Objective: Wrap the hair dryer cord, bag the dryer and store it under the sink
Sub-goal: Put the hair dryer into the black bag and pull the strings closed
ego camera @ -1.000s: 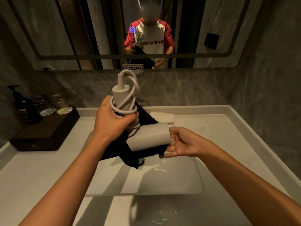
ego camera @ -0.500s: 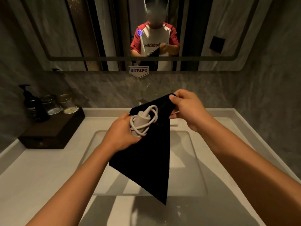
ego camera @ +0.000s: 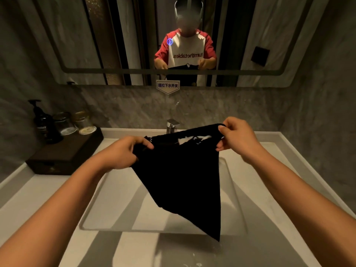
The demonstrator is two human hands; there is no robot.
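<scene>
A black cloth bag (ego camera: 183,178) hangs over the white sink basin (ego camera: 119,214). My left hand (ego camera: 123,153) pinches the left side of its mouth and my right hand (ego camera: 237,137) pinches the right side, so the top edge is stretched between them. Through the gap at the mouth a sliver of the white hair dryer (ego camera: 192,140) shows; the rest of the dryer and its wound cord are hidden inside the bag. The bag's lower corner points down toward the front of the basin.
A chrome tap (ego camera: 172,125) stands behind the bag. At the left of the counter a dark wooden tray (ego camera: 65,153) holds a black pump bottle (ego camera: 43,122) and two glass jars (ego camera: 75,123). A mirror (ego camera: 96,35) above reflects a person. Stone walls close both sides.
The dryer with its wound cord has gone down into the bag. My left hand let go of the dryer and now grips the bag's rim; both hands have pulled the mouth wide.
</scene>
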